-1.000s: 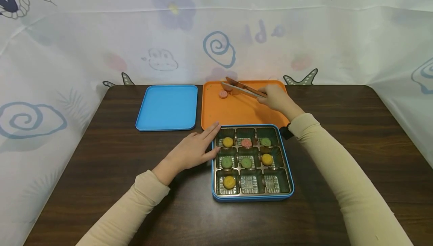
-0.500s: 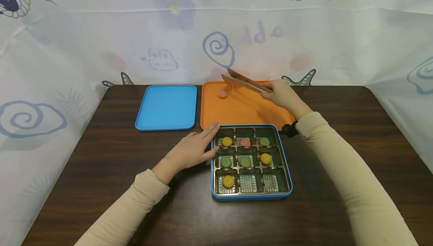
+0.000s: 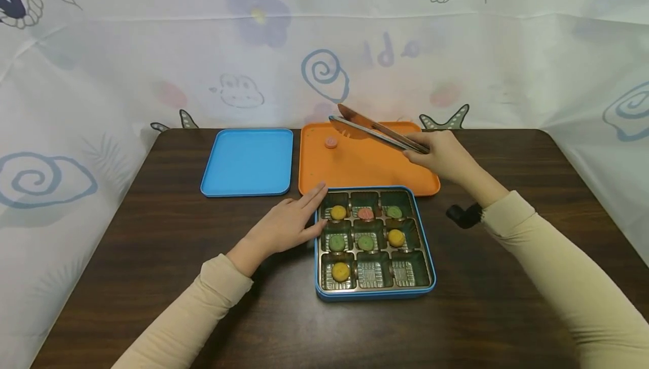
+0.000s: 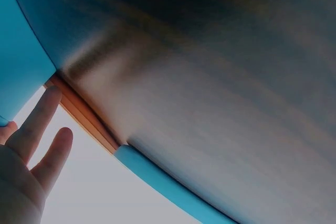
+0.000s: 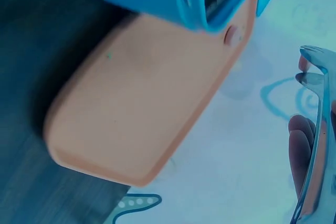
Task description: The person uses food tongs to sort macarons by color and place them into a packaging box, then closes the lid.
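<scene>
My right hand [image 3: 446,158] grips metal tongs [image 3: 377,132] over the orange tray [image 3: 365,174]. A small pink piece [image 5: 303,63] shows between the tong tips in the right wrist view. One pink round cookie [image 3: 331,142] lies on that tray at the far left. My left hand [image 3: 284,225] rests with extended fingers against the left rim of a blue tin [image 3: 375,296]. Inside the tin, a compartmented insert holds several cookies: a yellow cookie [image 3: 338,212], a pink cookie [image 3: 365,213] and a green cookie [image 3: 394,212] in the far row, with more yellow and green ones nearer.
A blue tray [image 3: 247,161] lies left of the orange one. All stand on a dark wooden table [image 3: 243,324] with a patterned white cloth [image 3: 203,48] behind its far edge. The black wrist camera [image 3: 463,216] hangs beside the right wrist.
The tongs have lifted from the orange tray's far left, and my right hand has moved right and toward me with them. My left hand stays at the tin.
</scene>
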`<state>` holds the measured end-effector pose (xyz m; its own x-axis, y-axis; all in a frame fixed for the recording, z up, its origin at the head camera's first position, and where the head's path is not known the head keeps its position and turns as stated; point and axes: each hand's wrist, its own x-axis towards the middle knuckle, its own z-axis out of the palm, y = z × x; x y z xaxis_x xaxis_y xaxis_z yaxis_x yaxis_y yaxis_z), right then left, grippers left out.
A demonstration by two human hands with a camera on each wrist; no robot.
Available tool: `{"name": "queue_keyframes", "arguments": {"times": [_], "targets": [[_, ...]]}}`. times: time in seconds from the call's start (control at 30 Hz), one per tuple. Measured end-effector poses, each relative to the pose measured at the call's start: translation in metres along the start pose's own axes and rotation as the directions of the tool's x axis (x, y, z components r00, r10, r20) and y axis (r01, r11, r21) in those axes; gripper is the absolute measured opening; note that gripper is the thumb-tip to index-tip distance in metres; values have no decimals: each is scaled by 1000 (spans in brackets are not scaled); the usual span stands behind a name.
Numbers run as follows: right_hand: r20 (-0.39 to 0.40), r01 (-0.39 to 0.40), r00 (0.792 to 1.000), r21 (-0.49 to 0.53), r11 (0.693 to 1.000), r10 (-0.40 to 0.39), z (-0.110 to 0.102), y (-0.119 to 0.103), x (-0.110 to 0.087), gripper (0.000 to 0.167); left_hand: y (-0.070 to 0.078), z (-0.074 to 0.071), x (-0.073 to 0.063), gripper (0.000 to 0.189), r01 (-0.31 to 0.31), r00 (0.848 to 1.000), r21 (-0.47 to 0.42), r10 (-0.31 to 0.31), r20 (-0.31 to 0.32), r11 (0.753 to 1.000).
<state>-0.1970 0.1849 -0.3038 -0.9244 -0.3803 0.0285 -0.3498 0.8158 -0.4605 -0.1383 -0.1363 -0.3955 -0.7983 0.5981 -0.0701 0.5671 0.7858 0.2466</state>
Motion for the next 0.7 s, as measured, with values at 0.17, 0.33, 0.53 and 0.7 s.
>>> {"name": "queue_keyframes", "arguments": {"times": [0.17,0.33,0.53,0.7], "targets": [[1,32,999,11,999,-32,0,0,-31,44,-1,2,1,70,-2,1000,10,2,-6,1000],[-45,90,995,-5,996,-90,-1,-1,-64,42,0,2,1,70,-1,1000,8,1,-3,1000],[-86,202,976,-1,979,-202,2,7,-102,41,0,1,1,70,1,1000,-4,-1,-2,1000],[-63,326,944,49,944,-323,7,24,-123,41,0,0,2,70,0,1000,-4,0,-3,1000]]}}
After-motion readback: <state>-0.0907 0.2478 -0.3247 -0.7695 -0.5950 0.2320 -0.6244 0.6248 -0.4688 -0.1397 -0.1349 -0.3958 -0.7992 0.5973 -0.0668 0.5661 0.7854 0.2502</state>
